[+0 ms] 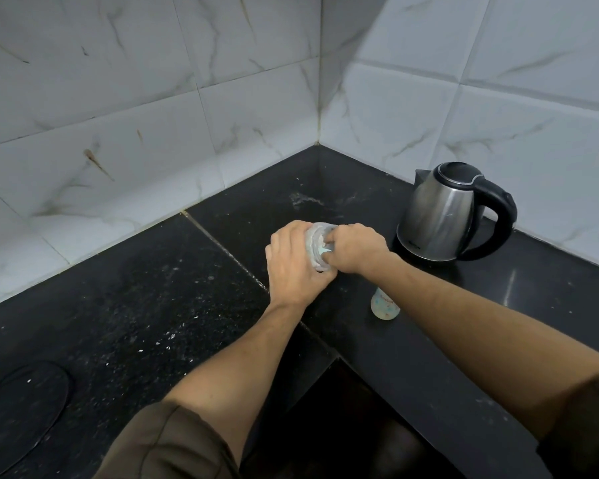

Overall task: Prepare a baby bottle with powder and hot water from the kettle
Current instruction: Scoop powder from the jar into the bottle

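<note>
Our left hand clamps the powder jar steady while our right hand fingers pinch a scoop inside; the bottle waits nearby.

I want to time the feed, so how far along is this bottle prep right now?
Early stage. Done: the jar looks open, with no lid seen. In hand: the left hand holds the jar while the right hand reaches its fingers into the mouth, apparently for powder. Left: the bottle waits beside the right forearm, and the kettle stands shut and untouched.
</note>
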Demonstrator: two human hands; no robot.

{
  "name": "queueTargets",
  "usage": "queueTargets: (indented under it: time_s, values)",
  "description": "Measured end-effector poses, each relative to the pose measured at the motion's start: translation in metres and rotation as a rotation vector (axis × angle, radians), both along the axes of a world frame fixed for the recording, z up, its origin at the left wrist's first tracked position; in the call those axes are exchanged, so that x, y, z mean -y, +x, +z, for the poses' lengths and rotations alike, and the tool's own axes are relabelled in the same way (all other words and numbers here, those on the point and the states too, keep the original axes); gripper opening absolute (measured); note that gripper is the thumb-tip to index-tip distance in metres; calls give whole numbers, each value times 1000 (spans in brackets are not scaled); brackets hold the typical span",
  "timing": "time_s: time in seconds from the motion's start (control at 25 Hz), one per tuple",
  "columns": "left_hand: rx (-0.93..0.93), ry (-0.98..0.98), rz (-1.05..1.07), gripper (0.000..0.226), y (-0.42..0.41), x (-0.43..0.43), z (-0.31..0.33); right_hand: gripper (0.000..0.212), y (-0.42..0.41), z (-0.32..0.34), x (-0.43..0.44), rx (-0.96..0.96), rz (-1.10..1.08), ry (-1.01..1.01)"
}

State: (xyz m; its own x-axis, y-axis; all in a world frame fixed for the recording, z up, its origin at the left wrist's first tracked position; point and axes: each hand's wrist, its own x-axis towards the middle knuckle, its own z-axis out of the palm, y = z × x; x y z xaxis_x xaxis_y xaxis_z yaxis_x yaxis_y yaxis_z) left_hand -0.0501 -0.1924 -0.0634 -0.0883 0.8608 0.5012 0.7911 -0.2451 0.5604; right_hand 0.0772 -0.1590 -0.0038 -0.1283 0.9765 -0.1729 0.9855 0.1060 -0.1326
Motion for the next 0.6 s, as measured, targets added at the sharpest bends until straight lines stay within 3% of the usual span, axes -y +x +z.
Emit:
queueTargets:
  time_s: [0.32,0.52,0.6]
  values:
    - [-144,6,-2,48,12,-5,19,15,7,1,-11,-135,-142,-64]
    - [-71,29,-2,61,10,-10,8,13,13,12,-11,-273,-95,-5]
    - [-40,18,37,67,3,-15,3,9,18,21,-13,-337,-26,104]
